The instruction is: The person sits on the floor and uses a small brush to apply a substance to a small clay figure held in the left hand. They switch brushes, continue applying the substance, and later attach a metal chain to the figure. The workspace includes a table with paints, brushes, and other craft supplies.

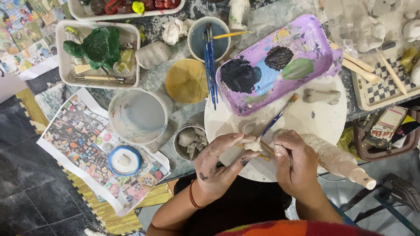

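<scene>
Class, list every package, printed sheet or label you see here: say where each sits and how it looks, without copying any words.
Small carton: right edge, in a dark tray; flat box, cream with red.
Printed sheet: lower left, under a small round tub; white paper crowded with tiny colourful pictures.
Second printed sheet: top-left corner; a similar multicoloured collage.
No screens are in view.

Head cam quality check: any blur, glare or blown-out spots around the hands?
Head view: even, soft light, with no hard shadows. The left hand and right hand are slightly soft, the small clay piece between them hard to make out. The white round board is bright but not clipped. The clear plastic bag shows mild glare.
</scene>
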